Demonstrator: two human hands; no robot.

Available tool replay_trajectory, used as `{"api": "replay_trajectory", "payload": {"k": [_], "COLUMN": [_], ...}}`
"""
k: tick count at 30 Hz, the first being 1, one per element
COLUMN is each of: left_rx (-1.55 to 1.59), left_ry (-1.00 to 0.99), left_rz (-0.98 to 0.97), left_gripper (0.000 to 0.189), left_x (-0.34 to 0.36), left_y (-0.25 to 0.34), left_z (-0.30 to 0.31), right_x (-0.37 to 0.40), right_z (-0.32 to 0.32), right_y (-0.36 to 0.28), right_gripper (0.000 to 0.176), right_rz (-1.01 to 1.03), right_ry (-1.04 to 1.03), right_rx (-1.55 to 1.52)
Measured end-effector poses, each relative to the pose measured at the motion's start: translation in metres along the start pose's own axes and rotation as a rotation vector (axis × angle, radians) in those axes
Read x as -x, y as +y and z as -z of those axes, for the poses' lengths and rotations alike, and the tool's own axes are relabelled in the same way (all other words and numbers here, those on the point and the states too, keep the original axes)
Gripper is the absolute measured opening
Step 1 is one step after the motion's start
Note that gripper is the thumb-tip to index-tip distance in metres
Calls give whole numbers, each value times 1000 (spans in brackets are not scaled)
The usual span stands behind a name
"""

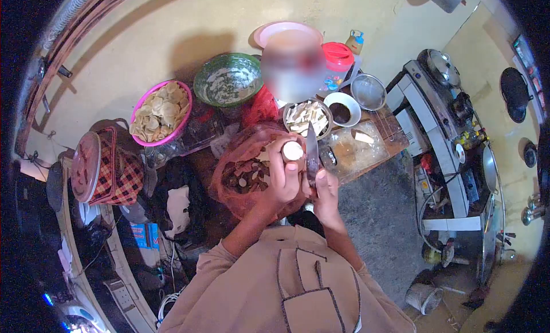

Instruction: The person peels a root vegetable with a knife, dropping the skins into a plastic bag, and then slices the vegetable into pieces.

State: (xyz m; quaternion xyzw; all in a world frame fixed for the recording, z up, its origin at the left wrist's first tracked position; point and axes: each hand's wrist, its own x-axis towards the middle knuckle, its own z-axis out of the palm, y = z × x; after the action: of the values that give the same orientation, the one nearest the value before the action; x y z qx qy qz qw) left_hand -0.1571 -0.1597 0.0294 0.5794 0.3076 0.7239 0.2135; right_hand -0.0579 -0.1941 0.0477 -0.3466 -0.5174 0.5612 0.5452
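My left hand (283, 175) is wrapped round a pale, round-ended root piece (293, 151), its cut end facing up. Just to the right, my right hand (325, 198) grips a knife (312, 152) with its blade pointing away from me. Both hands are close together over the right side of a red mesh bag (229, 198) that holds dark peelings. Beyond them stands a bowl (327, 128) filled with white cut strips. On a cutting board (358, 155) to the right lies a pale piece (362, 136).
A pink basin (134, 124) of pale slices and a green basin (197, 84) stand at the back left. A white bowl (355, 112), a sieve (368, 92) and a red-lidded container (338, 57) are at the back right. A stove (421, 75) stands further right.
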Motion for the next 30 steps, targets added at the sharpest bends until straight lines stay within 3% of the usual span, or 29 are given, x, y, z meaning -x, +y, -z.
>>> {"api": "replay_trajectory", "payload": {"k": [2, 6, 9, 16, 24, 27, 30], "left_rx": [158, 617, 842, 950, 630, 607, 588], "left_ry": [-2, 168, 347, 273, 430, 450, 438], "left_rz": [132, 663, 820, 678, 614, 627, 617], "left_gripper": [45, 47, 45, 37, 36, 36, 36], "left_x": [-4, -11, -18, -18, -10, -12, -12], "left_y": [6, 5, 0, -9, -26, -23, -24], "left_z": [-1, 4, 8, 14, 14, 13, 12], "right_x": [0, 0, 7, 9, 5, 5, 3], "right_z": [3, 20, 20, 7, 5, 6, 0], "right_y": [0, 12, 21, 28, 30, 25, 28], "right_gripper": [49, 48, 45, 36, 34, 32, 33], "right_rz": [-58, -106, -165, -264, -198, -297, -163], "right_ry": [-8, -37, -10, 1, -10, -58, -1], "right_rx": [-39, 106, 203, 194, 243, 207, 204]}}
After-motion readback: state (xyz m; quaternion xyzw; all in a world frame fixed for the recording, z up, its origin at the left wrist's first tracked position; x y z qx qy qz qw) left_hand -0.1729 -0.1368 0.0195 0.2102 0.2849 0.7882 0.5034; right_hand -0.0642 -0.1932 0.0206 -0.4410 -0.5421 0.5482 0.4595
